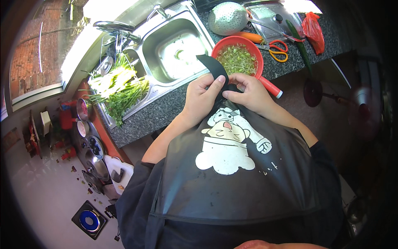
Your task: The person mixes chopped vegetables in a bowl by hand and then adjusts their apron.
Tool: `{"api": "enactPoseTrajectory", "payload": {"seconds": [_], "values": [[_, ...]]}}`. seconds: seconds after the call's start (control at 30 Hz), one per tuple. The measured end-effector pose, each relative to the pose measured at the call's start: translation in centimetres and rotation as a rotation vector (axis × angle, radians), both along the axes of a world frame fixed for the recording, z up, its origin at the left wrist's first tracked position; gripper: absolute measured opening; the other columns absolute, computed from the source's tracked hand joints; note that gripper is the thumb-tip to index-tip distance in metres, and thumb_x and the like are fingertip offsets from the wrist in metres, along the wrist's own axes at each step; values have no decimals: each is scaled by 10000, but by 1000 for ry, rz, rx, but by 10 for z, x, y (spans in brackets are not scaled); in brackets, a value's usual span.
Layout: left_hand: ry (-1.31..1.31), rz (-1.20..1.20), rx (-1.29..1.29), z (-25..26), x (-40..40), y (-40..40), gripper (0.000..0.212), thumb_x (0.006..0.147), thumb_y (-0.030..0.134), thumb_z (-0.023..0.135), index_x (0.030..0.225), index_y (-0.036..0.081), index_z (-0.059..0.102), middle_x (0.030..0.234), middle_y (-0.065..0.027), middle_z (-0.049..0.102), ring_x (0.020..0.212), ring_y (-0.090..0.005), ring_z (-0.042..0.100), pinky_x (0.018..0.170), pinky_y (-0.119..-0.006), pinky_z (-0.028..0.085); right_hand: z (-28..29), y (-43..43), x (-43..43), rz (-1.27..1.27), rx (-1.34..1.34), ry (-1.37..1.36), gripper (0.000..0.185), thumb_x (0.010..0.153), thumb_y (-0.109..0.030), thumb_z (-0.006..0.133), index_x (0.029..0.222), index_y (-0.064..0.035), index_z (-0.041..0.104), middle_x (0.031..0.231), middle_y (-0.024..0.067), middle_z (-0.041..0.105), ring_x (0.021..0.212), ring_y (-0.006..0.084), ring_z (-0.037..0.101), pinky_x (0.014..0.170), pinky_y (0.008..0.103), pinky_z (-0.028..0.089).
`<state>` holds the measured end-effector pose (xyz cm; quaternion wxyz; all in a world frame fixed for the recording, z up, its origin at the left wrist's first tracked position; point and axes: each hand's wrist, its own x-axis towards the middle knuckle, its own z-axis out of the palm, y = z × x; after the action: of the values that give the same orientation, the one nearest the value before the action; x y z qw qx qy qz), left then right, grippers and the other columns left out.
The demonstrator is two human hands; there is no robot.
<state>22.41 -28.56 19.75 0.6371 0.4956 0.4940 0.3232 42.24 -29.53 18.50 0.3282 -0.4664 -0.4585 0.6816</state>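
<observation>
A black apron (192,190) with a white cartoon print spreads over my torso. My left hand (202,98) pinches its black strap (217,66) between thumb and fingers, and the free end sticks up towards the sink. Close beside it, my right hand (253,93) grips another part of the black strap near the apron's top. Just beyond my right hand, a red-handled colander (261,59) holds bean sprouts (236,59). Where the strap meets the apron is partly hidden by my fingers.
A steel sink (147,57) lies ahead, with leafy greens (124,93) on its left. On the granite counter (158,115) are scissors (278,54), a carrot (250,37), a cucumber (300,46), a perforated ladle (228,18) and a red plastic bag (313,34). Pots and bowls stand left.
</observation>
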Motion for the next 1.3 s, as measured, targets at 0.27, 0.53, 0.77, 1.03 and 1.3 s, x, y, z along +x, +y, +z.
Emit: {"api": "enactPoseTrajectory", "payload": {"seconds": [0.27,0.53,0.77,1.03,1.3], "values": [[-1,33,170,-12,1,16,260,1029,227,643,1113,3,744,1018,-56,658,966,-121,588,879,-287,469,5,9,-7,-5,169,-187,279,864,-227,814,1032,-30,707,870,-10,568,791,83,502,700,267,420],[-16,-249,-283,18,-12,11,431,883,177,833,1209,-42,654,1056,-70,728,933,-121,682,845,-281,540,-20,11,7,-309,-289,708,225,1024,-152,638,1230,-63,662,1087,1,684,994,96,604,940,267,482],[-177,-192,-387,15,-7,3,385,897,154,818,1187,-41,655,1036,-72,736,913,-100,685,825,-268,544,-18,13,18,-373,-390,789,187,1039,-190,609,1174,-63,633,988,58,687,984,179,646,944,368,502],[-80,-251,-419,-13,6,9,408,908,181,809,1218,-33,653,1013,-65,733,869,-88,669,795,-254,538,-29,41,2,-329,-361,842,155,1050,-175,592,1112,-35,617,976,67,679,936,177,660,890,345,532],[-152,-215,-508,-4,-1,17,364,867,97,825,1165,-30,660,947,-30,729,822,-48,657,765,-215,536,-9,45,57,-374,-370,850,262,1076,-255,556,1210,-33,595,963,25,621,704,88,561,820,301,526]]}}
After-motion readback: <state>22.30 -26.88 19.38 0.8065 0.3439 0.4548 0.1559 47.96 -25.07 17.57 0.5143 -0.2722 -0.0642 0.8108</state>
